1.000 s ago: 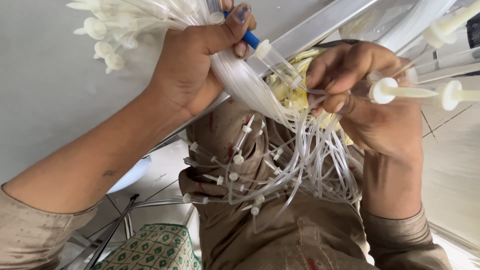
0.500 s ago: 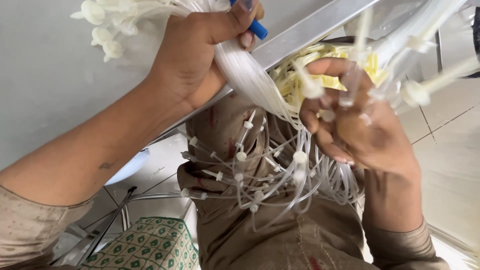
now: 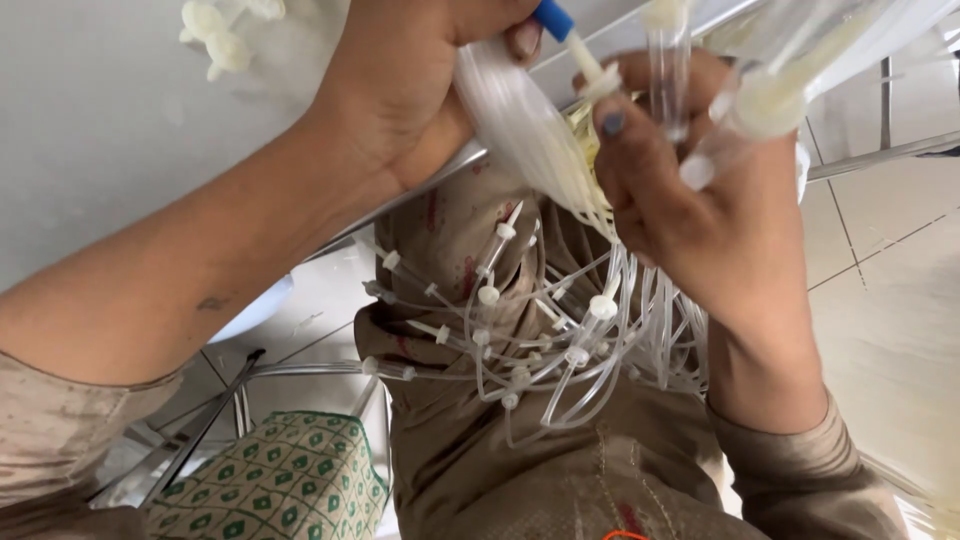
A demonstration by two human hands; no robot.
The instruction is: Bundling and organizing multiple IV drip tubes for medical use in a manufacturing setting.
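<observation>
My left hand [image 3: 405, 85] is closed around a thick bundle of thin clear plastic tubes [image 3: 520, 130] near the edge of a white table [image 3: 120, 120]. A blue cap piece [image 3: 553, 18] sticks out by its thumb. My right hand [image 3: 690, 200] holds several tubes with cream-white end connectors [image 3: 770, 100] up beside the bundle. The loose tube ends with small white connectors [image 3: 540, 340] hang down in loops over my lap. More cream connectors [image 3: 225, 35] lie on the table at the upper left.
Below is my brown clothing [image 3: 520, 470]. A green and cream patterned cushion [image 3: 275, 485] sits at the lower left by metal legs [image 3: 215, 420]. The tiled floor [image 3: 890, 300] shows at the right, crossed by a metal bar [image 3: 880, 155].
My right hand has let go of two single connectors, swept through the hanging tubes and risen beside the bundle, holding several tubes. My left hand kept its grip on the bundle.
</observation>
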